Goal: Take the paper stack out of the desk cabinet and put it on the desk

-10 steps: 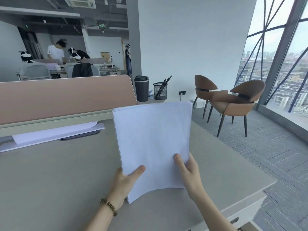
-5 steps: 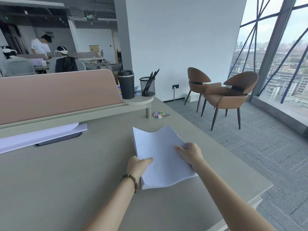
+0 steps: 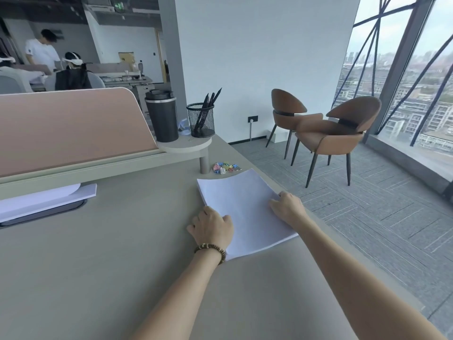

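Observation:
A white paper stack [image 3: 242,207] lies flat on the grey desk [image 3: 110,253], near its right edge. My left hand [image 3: 213,227], with a bead bracelet on the wrist, grips the stack's left edge with curled fingers. My right hand [image 3: 288,207] holds the right edge, fingers resting on the top sheet. The desk cabinet is out of view.
A pile of coloured binder clips [image 3: 224,167] lies just beyond the stack. On a raised shelf stand a black tumbler [image 3: 162,116] and a mesh pen holder [image 3: 201,120]. A pink divider [image 3: 68,123] runs along the back. More white paper [image 3: 41,201] lies far left. Two brown chairs [image 3: 335,128] stand right.
The stack went from upright in front of me down onto the desk and now lies flat. Both hands followed it down and stay on its side edges.

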### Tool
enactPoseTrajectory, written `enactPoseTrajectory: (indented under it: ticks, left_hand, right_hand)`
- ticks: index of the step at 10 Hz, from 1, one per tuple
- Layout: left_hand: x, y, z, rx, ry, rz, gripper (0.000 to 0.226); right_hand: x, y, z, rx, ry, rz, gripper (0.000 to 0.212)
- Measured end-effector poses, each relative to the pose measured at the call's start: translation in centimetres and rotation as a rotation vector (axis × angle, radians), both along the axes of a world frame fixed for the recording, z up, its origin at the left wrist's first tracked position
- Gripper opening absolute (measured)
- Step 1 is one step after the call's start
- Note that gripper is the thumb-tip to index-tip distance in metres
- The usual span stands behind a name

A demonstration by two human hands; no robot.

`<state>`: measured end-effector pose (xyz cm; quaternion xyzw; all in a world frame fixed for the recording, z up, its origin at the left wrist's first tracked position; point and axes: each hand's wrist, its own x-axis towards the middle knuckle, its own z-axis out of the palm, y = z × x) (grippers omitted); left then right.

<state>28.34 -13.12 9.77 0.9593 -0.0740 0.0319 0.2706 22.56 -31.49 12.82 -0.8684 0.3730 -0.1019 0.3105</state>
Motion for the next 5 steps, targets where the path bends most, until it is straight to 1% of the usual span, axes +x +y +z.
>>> enactPoseTrajectory:
  ticks: [1,3,4,5]
  left_hand:
    - [0.56,-0.77,-0.26,0.048,-0.023,0.020,0.036]
    - [0.37,-1.09,-0.48,0.111,-0.029,0.055,0.042]
    - [0.85,-0.94,-0.41,0.083,0.027,0.063,0.047]
    - [1.37,-0.16,0.07,-0.006,0.063,0.082,0.043]
  right_hand:
    - [1.02,-0.75,-0.17,-0.035,0.050,0.005,0.043]
    - [1.77,-1.13,-0.61,-0.140,0.121,0.050,0.042]
    - [1.62,-1.11,-0.95,-0.312,0.169,0.080,0.040]
    - [1.51,-1.03,-0.43,-0.362,0.171,0.076,0.047]
